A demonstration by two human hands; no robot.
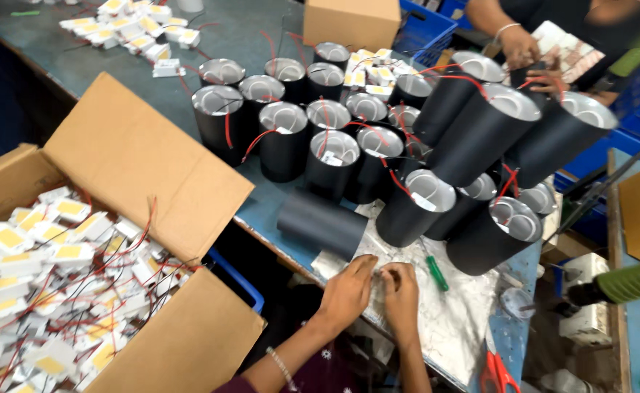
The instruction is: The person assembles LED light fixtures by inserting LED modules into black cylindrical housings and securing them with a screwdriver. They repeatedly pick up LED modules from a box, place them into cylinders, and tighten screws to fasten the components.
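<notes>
My left hand [347, 292] and my right hand [401, 297] rest close together at the near edge of the worktable [254, 207], fingers curled on a crumpled clear plastic sheet [455, 313]. Whether they pinch something small is hidden by the fingers. Just beyond them lies a black cylinder housing [322, 222] on its side. Behind it stands a cluster of black cylinder housings [327, 138] with white inner reflectors and red wires. A green-handled screwdriver [436, 272] lies to the right of my right hand.
An open cardboard box [123, 156] at the left holds several white and yellow modules with red wires. Another person's hands [520, 51] work at the far right. A cardboard box [353, 22] and blue crates [422, 29] stand at the back. Red-handled scissors [496, 371] lie near the edge.
</notes>
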